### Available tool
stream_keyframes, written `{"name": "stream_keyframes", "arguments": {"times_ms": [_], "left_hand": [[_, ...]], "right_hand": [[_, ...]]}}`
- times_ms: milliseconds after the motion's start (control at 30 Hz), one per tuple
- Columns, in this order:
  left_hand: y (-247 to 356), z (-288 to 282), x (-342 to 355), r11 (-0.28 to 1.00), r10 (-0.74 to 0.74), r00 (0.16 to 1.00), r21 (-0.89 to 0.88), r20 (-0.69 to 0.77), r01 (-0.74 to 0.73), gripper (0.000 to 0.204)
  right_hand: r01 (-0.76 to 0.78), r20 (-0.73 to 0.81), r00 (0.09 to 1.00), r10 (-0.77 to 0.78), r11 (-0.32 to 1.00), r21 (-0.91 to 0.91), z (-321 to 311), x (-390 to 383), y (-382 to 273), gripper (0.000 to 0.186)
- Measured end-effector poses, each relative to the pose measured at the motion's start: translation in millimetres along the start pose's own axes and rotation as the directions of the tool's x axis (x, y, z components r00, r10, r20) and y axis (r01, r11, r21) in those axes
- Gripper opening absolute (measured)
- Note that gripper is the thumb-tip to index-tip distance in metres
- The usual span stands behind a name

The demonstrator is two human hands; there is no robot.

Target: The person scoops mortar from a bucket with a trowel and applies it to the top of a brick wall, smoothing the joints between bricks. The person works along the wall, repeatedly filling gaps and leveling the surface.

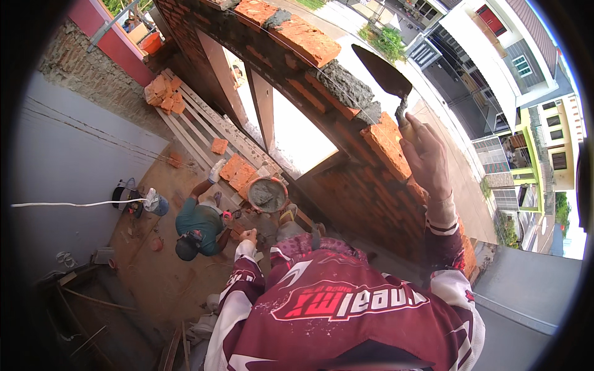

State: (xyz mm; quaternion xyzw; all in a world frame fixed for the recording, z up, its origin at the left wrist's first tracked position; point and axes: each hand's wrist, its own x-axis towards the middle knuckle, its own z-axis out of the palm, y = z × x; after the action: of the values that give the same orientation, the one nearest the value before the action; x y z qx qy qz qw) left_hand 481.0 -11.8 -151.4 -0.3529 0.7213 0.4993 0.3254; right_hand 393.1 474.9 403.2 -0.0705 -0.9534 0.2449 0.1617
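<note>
My right hand [428, 157] is closed round the handle of a pointed trowel [378, 68], raised on the outer side of a brick wall [365, 173]. Its dark blade points up and to the left, with some mortar stuck near the neck. Just left of the trowel, a bed of wet grey mortar [346, 86] fills the gap between an upper brick [294, 37] and a lower brick [387, 145] on the wall top. My left hand [249, 236] hangs low by my body with curled fingers; what it holds, if anything, is hidden. A thin string runs along the wall top.
Below on the left, a co-worker [201, 222] in a green shirt and gloves bends beside a bucket of mortar [268, 194] and stacked bricks [238, 172] on planks [192, 127]. The wall has a framed opening [297, 142]. Beyond it lies a street with houses.
</note>
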Motion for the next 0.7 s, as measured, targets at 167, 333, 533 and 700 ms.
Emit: {"name": "stream_keyframes", "arguments": {"times_ms": [167, 333, 533, 700], "left_hand": [[-25, 36, -34, 0.933, -0.018, 1.000, 0.359, -0.016, 0.022, 0.051], [-34, 107, -79, 0.836, -0.233, 0.949, 0.542, 0.214, 0.084, 0.088], [-21, 171, -78, 0.590, -0.512, 0.833, 0.791, 0.211, 0.163, 0.114], [-35, 185, -60, 0.558, -0.571, 0.812, 0.783, 0.123, 0.273, 0.114]], "right_hand": [[-0.001, 0.430, 0.894, -0.126, 0.959, 0.285, 89, -55, -1, 0.051], [-0.238, 0.801, 0.588, 0.112, 0.971, 0.039, 309, -116, 62, 0.040], [0.162, 0.914, 0.367, 0.171, 0.956, -0.244, 556, -159, 143, 0.026], [0.323, 0.932, 0.347, 0.107, 0.919, -0.226, 727, -161, 165, 0.026]]}}
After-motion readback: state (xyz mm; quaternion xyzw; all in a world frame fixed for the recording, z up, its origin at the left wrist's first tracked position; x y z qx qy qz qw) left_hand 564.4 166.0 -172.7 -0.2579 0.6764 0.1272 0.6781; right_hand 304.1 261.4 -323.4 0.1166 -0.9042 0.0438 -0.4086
